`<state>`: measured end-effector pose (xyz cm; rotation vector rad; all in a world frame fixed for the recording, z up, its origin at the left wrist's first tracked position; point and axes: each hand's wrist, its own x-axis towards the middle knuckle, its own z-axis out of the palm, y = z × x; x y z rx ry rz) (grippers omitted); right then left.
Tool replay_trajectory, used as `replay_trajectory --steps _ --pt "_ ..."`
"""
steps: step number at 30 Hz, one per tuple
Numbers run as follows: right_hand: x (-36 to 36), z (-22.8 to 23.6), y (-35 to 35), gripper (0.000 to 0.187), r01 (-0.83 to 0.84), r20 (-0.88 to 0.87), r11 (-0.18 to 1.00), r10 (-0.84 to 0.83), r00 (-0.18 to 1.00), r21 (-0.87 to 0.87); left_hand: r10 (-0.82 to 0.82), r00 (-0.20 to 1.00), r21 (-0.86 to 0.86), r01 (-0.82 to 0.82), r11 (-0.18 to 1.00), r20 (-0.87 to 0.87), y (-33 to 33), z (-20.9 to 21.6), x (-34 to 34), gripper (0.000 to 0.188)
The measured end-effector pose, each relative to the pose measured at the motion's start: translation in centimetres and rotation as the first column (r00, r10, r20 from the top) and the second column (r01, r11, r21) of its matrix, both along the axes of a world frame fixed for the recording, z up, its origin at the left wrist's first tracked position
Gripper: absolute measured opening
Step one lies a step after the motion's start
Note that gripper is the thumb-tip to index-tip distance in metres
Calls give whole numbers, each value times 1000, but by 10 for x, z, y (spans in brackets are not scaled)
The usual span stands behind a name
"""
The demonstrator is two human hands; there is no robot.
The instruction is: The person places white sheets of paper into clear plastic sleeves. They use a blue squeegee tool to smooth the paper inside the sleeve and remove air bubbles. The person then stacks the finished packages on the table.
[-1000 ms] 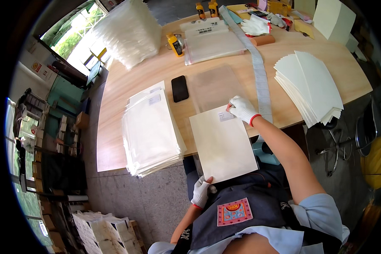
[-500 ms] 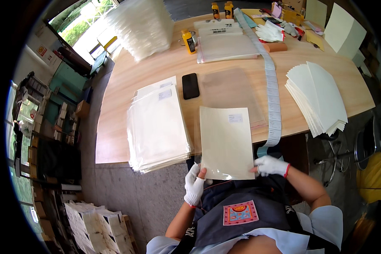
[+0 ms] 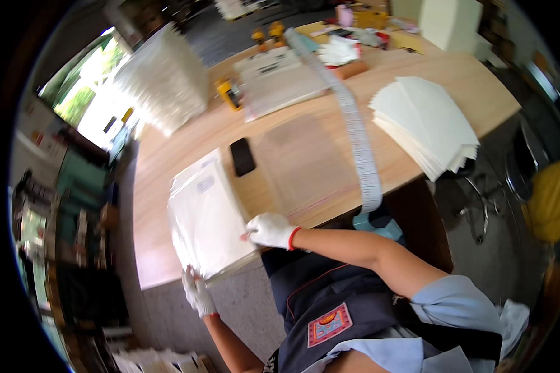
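Observation:
A pale sheet in a clear plastic sleeve [image 3: 206,217] lies over the stack of similar sleeved sheets at the table's left front, a small label near its top. My left hand [image 3: 198,293], in a white glove with bare fingertips, holds its near left corner. At its right edge, close to the near corner, my gloved right hand [image 3: 270,230] has its fingers closed on it. Motion blurs the hands and the sheet somewhat. To the right of the stack lie flat clear plastic sleeves [image 3: 305,161] and a black phone [image 3: 242,156].
A long strip of labels [image 3: 359,137] runs across the table and over its front edge. Fanned white sheets [image 3: 426,121] lie at the right. Farther back are a tall plastic-wrapped bundle [image 3: 162,81], more sleeves [image 3: 280,81], a yellow bottle [image 3: 229,94] and gloves [image 3: 339,51].
The sleeved sheet has moved from the table's front middle leftward onto the stack, with both hands on it. My right arm now reaches across my body. The whole view has shifted and tilted.

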<state>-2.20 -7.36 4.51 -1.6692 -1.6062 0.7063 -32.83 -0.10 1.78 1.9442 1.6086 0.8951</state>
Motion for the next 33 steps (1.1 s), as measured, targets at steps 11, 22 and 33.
replay_trajectory --steps 11,22,33 --pt "192 26 -233 26 789 -472 599 -662 583 136 469 592 -164 -495 853 656 -49 -102 2 40" --pt "375 3 -362 17 955 -653 130 -753 -81 -268 -632 764 230 598 768 126 -123 -67 162 17" --pt "370 17 -329 16 980 -961 -36 -193 -198 -195 -561 540 39 742 670 -628 -57 -39 272 44"
